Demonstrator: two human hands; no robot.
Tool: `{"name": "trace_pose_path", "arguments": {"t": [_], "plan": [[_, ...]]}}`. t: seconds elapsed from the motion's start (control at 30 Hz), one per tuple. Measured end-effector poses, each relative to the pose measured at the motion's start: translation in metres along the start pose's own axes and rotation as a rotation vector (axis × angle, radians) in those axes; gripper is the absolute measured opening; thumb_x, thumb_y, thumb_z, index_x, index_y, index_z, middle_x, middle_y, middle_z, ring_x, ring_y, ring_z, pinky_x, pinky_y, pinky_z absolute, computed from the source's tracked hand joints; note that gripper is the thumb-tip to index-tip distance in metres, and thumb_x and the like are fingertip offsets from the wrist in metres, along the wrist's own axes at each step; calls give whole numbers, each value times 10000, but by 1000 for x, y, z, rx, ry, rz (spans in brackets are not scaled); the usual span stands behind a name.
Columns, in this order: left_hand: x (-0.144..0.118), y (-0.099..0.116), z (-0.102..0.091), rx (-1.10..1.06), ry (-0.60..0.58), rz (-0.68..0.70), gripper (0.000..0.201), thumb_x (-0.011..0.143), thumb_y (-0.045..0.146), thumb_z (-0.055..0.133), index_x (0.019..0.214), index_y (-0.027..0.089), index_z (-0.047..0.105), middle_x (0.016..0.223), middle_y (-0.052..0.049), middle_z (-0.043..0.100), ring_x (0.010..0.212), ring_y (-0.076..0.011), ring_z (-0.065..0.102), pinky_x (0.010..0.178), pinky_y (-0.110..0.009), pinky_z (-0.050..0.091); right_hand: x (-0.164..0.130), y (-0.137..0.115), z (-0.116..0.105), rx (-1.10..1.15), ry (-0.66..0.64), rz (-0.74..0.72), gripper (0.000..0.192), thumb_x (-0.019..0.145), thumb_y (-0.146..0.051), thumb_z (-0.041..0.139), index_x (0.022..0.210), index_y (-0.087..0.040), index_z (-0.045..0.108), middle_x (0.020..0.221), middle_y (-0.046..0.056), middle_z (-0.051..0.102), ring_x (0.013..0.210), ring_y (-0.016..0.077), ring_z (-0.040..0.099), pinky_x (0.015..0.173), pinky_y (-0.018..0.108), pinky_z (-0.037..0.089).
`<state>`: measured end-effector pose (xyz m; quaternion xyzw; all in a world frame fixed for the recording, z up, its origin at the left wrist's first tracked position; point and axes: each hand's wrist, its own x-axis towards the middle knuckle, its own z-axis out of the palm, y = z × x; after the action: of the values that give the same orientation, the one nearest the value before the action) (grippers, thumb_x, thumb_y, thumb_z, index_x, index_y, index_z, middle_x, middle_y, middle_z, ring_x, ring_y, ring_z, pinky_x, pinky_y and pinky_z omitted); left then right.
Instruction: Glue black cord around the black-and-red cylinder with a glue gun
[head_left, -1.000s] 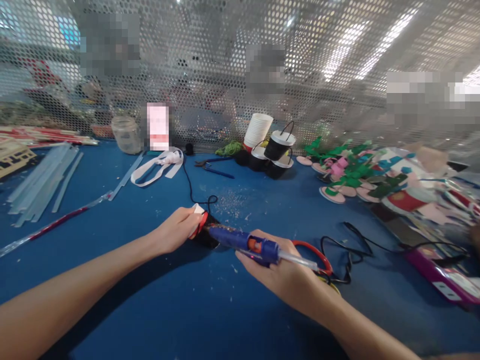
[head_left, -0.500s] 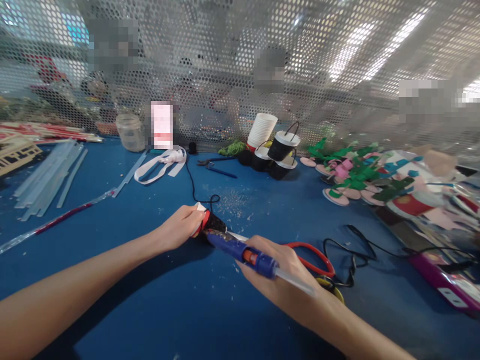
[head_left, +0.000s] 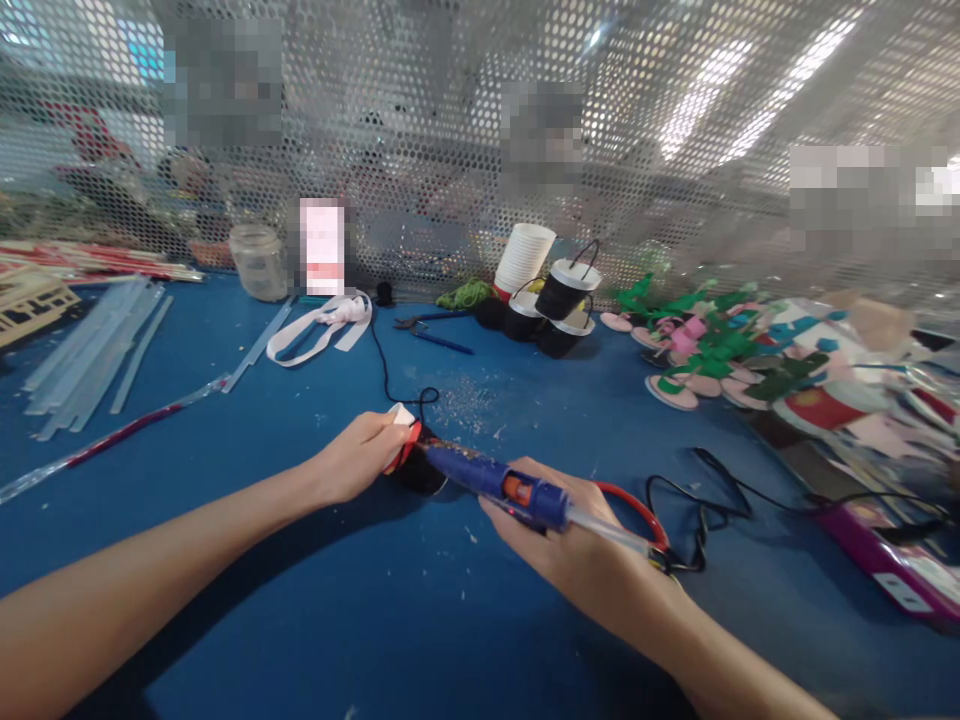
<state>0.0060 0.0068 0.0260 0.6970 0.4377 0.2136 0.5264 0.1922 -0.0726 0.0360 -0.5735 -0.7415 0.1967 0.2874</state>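
In the head view, my left hand [head_left: 367,455] is closed on a small paper cup [head_left: 424,478] lying on its side. The cup shows a white rim, a red band and a dark black wrapping. A black cord [head_left: 385,365] runs from near it back to a dark ball. My right hand [head_left: 559,525] grips a blue hot glue gun [head_left: 480,476] with a clear glue stick [head_left: 611,528] jutting from its rear. The gun's nozzle points at the cup's black side; whether it touches cannot be told. Red-handled scissors [head_left: 637,508] lie partly hidden behind my right hand.
White and black-wrapped cups [head_left: 566,290] stand at the back, beside pliers [head_left: 435,333] and white ribbon [head_left: 292,347]. Clear glue sticks [head_left: 97,345] lie left. Green and pink craft pieces [head_left: 697,345] crowd the right, above a purple power strip [head_left: 889,570] with black cable.
My right hand and the glue gun have shifted right and slightly up along the cup, uncovering more of its black lower side. My left hand keeps its hold in nearly the same place.
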Motion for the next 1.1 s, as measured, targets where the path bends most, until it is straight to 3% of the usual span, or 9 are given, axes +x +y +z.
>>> {"name": "trace_pose_path", "arguments": {"t": [0.43,0.63,0.93,1.1], "plan": [[-1,-4,-2,12,-43,39,225,716,247,308,519,155,366,519,40,314,506,-82,280,484,-208,232,8,-12,-12,71,-19,1,91,683,-193,491,617,-226,545,502,-4,512,466,146,498,440,263,397],[-1,-5,-3,44,-60,82,237,720,250,308,508,154,352,510,41,317,502,-79,282,483,-207,234,4,4,-9,-20,-28,-98,87,677,-239,513,700,-217,595,531,15,546,487,164,528,438,274,391],[-1,-7,-4,82,-71,99,232,718,253,298,517,150,348,509,48,303,497,-73,273,477,-200,232,5,21,-7,-68,-86,-180,196,717,-227,436,736,-223,631,402,-14,505,408,126,471,410,242,331],[0,-8,-4,108,-74,126,244,724,254,281,510,151,339,504,48,292,492,-71,269,472,-199,231,4,30,-4,-22,-143,-126,201,706,-202,458,777,-220,645,359,-29,462,356,112,438,388,238,301]]}}
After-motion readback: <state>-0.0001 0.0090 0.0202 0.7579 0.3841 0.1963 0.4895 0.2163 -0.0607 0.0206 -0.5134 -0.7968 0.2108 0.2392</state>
